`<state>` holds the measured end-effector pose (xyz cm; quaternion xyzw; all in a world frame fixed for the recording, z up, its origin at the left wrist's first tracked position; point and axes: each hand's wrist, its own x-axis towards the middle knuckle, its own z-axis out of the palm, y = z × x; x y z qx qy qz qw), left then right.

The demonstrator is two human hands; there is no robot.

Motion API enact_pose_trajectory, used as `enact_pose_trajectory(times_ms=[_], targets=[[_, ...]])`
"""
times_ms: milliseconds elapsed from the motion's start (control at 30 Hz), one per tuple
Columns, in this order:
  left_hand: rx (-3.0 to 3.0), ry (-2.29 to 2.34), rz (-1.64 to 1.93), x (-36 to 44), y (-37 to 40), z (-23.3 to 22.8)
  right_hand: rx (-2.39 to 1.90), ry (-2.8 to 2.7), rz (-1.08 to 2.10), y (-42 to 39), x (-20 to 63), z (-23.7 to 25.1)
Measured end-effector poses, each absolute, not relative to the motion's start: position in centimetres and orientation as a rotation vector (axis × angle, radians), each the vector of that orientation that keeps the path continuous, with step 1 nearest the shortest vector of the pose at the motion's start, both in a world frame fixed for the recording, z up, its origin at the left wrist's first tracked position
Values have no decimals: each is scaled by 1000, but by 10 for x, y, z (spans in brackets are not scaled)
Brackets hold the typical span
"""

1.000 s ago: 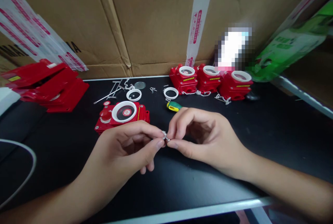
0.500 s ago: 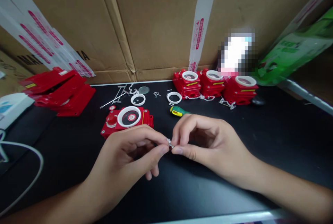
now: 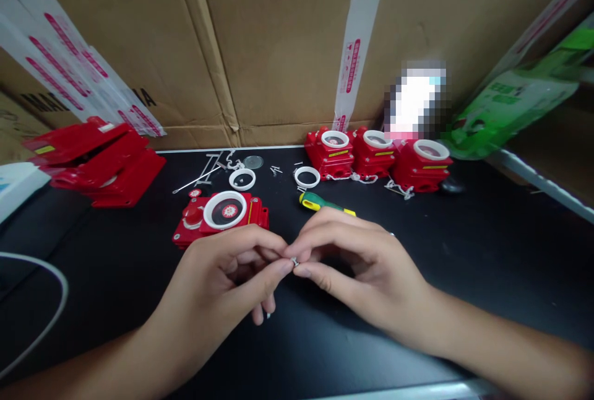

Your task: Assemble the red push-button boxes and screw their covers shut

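The fingers (image 3: 278, 270) of the left hand (image 3: 216, 282) are nearly closed, thumb and index pinching a small, shiny metal fastener (image 3: 295, 261). The thumb and index of the right hand (image 3: 380, 270) meet it from the opposite side, also nearly closed. The fastener sits right between the two sets of fingertips, above the bench (image 3: 394, 356), mostly covered, so its full shape cannot be told. The lower fingers of the left hand curl loosely beneath.

Just beyond the left hand lies a glossy red housing (image 3: 208, 219) with a smooth white ring around a dark round window and a domed red lens beside it. A screwdriver (image 3: 325, 204) with a green-and-yellow handle lies behind the right fingers. Farther back on the matte black surface are two loose white rings, (image 3: 307, 186) one near the screwdriver, and thin metal screws (image 3: 276, 170) between them. Three red boxes (image 3: 374, 161) with white-rimmed windows stand at right, against brown corrugated cardboard (image 3: 278, 47).
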<state>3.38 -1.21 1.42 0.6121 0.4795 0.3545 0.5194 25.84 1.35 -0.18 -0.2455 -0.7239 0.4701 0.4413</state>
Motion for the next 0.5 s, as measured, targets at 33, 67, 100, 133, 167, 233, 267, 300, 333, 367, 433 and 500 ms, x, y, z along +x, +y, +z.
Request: enact_pose_trajectory(times_ms=[33, 67, 100, 133, 167, 233, 267, 300, 333, 367, 433, 500], targets=[[1451, 1146, 841, 34, -11, 14, -598, -1853, 1089, 14, 259, -1], [1436, 1139, 837, 34, -11, 15, -588, -1897, 1029, 14, 260, -1], [1424, 1130, 833, 34, -10, 15, -580, -1932, 983, 15, 261, 0], [1417, 1119, 828, 33, -9, 15, -572, -1963, 948, 15, 261, 1], [1415, 1109, 826, 33, -9, 16, -567, -1990, 917, 16, 262, 2], [1413, 1096, 820, 33, -8, 17, -554, -2033, 878, 17, 263, 4], [1413, 1093, 817, 32, -8, 17, -544, -2044, 867, 17, 263, 5], [1415, 1091, 813, 32, -8, 18, -531, -2051, 857, 17, 263, 5], [1417, 1093, 813, 32, -8, 18, -521, -2059, 851, 18, 263, 6], [1423, 1093, 812, 32, -8, 18, -513, -2066, 844, 18, 264, 6], [1435, 1100, 813, 31, -9, 19, -495, -2087, 823, 19, 264, 6], [1442, 1103, 821, 32, -10, 20, -472, -2107, 788, 19, 265, 6]])
